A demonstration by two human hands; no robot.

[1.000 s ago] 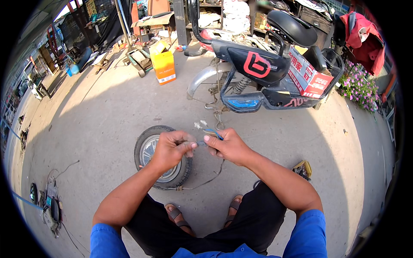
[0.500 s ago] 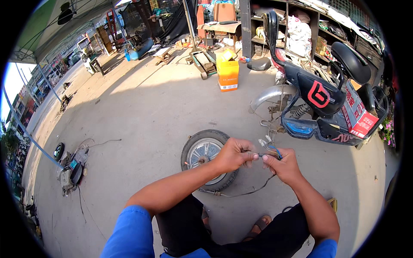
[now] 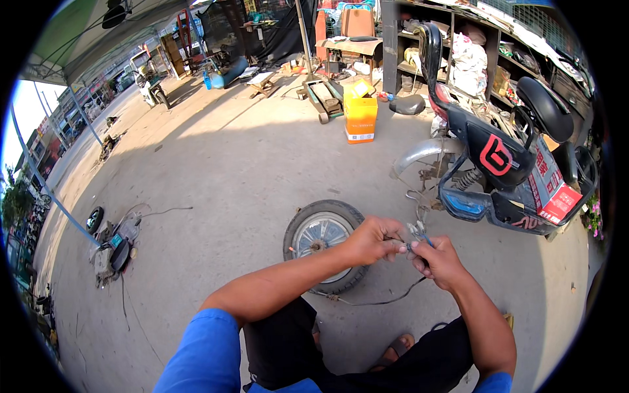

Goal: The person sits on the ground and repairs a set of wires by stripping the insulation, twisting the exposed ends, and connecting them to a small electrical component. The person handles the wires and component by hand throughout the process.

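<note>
My left hand point(image 3: 379, 240) and my right hand point(image 3: 438, 262) meet in front of me, fingertips pinched together on thin wires point(image 3: 419, 234). Pale connector ends and a blue strand stick up between the hands; my fingers cover the exact spot being gripped. From under my right hand a dark cable point(image 3: 377, 304) sags in a curve back to a wheel point(image 3: 320, 234). That wheel lies flat on the ground just beyond my left forearm, its silver hub facing up inside a black tyre.
At the right stands a dark electric scooter point(image 3: 485, 164) carrying a red-and-white carton point(image 3: 553, 190). An orange box point(image 3: 360, 119) is beyond the wheel, near a low wheeled trolley point(image 3: 324, 98). Scooter parts with loose wires point(image 3: 111, 255) lie at left.
The whole view has shifted slightly, moving the surroundings right. My hands stay together, but my fingers have changed position on the wires, and the connector ends now show closer between them.
</note>
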